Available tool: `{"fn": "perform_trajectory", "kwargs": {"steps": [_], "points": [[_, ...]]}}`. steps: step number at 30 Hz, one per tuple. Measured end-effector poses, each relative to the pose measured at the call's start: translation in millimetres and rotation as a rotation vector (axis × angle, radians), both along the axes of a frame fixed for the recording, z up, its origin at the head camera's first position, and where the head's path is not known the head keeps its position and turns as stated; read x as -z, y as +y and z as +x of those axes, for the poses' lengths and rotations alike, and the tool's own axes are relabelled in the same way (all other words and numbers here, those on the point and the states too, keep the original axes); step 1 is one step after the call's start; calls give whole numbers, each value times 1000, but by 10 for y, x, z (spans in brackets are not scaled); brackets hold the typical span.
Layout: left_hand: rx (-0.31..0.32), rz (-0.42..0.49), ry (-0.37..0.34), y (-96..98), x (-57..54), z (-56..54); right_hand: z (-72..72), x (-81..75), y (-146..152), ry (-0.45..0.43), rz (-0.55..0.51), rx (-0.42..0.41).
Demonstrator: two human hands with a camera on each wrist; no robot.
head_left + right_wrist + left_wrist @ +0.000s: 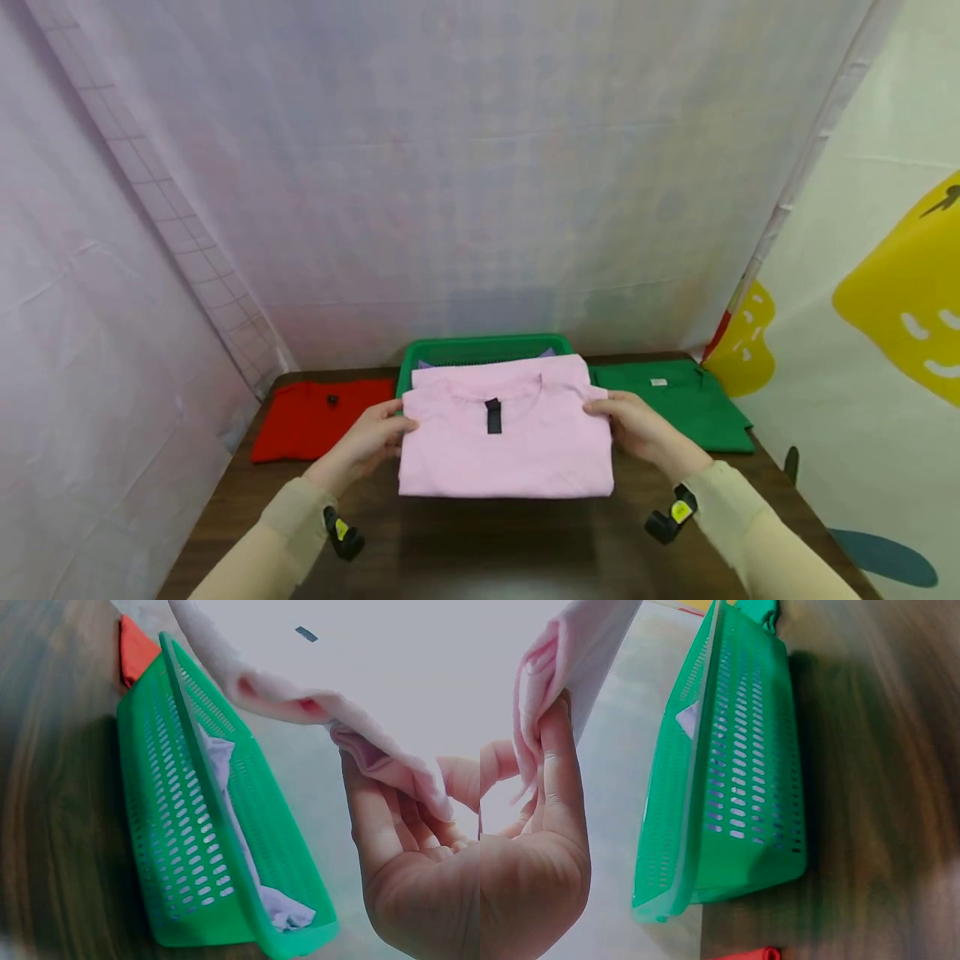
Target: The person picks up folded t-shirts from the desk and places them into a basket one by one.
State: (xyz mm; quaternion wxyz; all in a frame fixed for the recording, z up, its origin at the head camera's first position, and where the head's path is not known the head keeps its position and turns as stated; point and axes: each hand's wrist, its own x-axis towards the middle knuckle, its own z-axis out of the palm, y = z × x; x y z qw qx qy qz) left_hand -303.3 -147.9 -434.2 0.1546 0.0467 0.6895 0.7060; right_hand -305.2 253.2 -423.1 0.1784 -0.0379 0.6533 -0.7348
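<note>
A folded pink T-shirt [517, 454] with a black label at its neck is held up over the table, in front of a green basket [487, 346]. My left hand [371, 437] pinches its left side, thumb on top and fingers beneath. On the opposite side my right hand [637, 425] grips the edge in the same way. Both wrist views show the layered cloth between thumb and fingers, raised above the basket's rim. Inside the basket lies light purple cloth [281, 906], seen over the rim in the right wrist view; the shirt covers much of the basket in the head view.
On the dark wooden table [495, 550], a folded red garment [300, 421] lies left of the basket. A folded green garment [690, 404] with a white label lies to the right. Pale curtains [480, 183] hang behind and at both sides.
</note>
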Motion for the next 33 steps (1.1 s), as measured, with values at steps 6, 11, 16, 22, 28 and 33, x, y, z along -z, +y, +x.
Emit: {"fn": "perform_trajectory", "kwargs": {"steps": [6,11,16,22,28,33], "points": [[-19,-6,14,-12,-43,-135,-160,-77,-26,-14,5,-2],[-36,0,14,-9,-94,-220,-312,-141,-39,-30,-24,-8],[-48,15,22,9,-163,-324,-471,-224,-34,-29,-70,-32],[-66,12,32,25,-273,-447,-635,-296,-40,-42,-71,-40],[-82,0,45,57,-365,-538,-777,-342,-27,-57,-96,-59],[-95,-7,39,80,-417,-584,-794,-447,-31,-73,-110,-79]]}}
